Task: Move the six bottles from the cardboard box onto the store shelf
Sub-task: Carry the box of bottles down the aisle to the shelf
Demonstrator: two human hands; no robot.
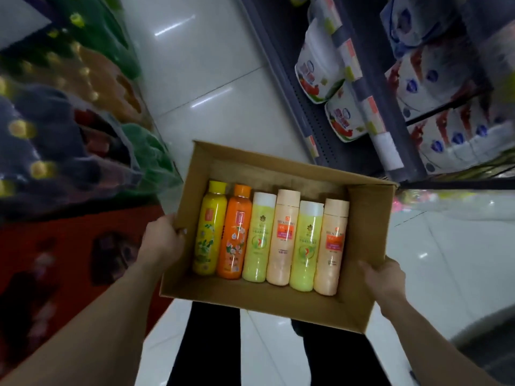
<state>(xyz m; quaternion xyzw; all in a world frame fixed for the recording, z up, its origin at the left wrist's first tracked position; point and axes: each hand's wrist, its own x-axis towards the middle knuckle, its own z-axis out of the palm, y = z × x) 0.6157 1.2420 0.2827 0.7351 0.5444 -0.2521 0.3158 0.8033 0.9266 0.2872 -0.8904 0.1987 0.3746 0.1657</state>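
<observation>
Step in hand: transport, no unloading begun. The cardboard box [359, 246] was carried open-topped at waist level over a tiled aisle. Left hand [163, 240] was clamped on the box's left wall, fingers over the rim; right hand [381, 280] was clamped on the right-hand near corner, thumb on the flap.

Contents: six bottles lying flat, side by side, caps pointing away from the person. L to R: yellow bottle [209, 232], orange bottle [235, 235], green bottle [257, 240], peach bottle [282, 240], 2nd green bottle [306, 249], 2nd peach bottle [331, 249]. All six remained in the box.

The store shelf [315, 112] stood ahead-right, stocked w/ paper goods.

Next move, by judgement: box needs support so one hand can be freed to lift a bottle.
</observation>
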